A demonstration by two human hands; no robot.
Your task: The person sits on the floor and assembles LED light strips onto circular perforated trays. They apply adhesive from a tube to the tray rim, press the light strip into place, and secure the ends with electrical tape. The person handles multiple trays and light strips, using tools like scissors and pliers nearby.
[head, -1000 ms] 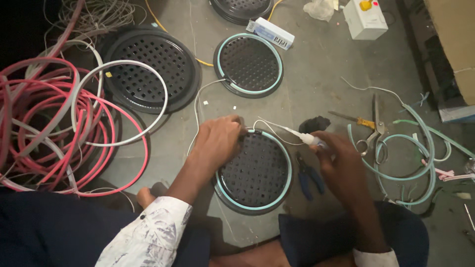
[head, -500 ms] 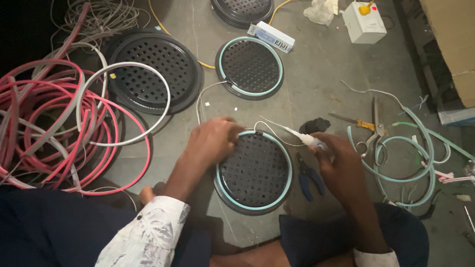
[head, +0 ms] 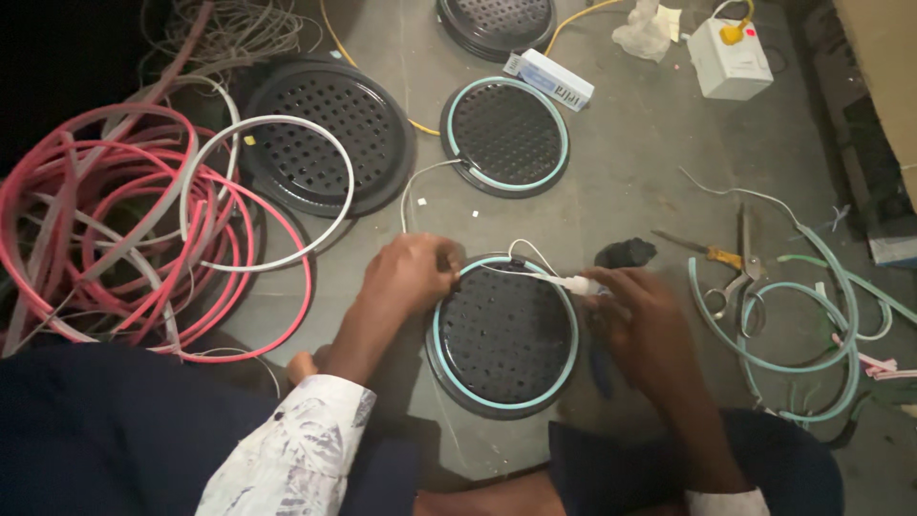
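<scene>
A round black perforated disc (head: 503, 336) with a pale green strip around its rim lies on the floor in front of me. My left hand (head: 409, 275) rests at the disc's upper left rim, fingers closed on the thin white wire (head: 523, 250) there. My right hand (head: 642, 311) sits at the upper right rim, pinching a small white connector (head: 578, 284) at the strip's end. The wire runs between the two hands across the top of the disc.
Coils of pink and white strip (head: 143, 225) lie at the left. More black discs (head: 506, 134) (head: 325, 134) sit beyond. Scissors (head: 740, 258) and green strip loops (head: 812, 315) lie right. A small white box (head: 731, 57) and a carton (head: 549, 78) sit at the back.
My left hand has slid slightly right along the rim; the view has shifted a little. Both hands stay on the wire and connector.
</scene>
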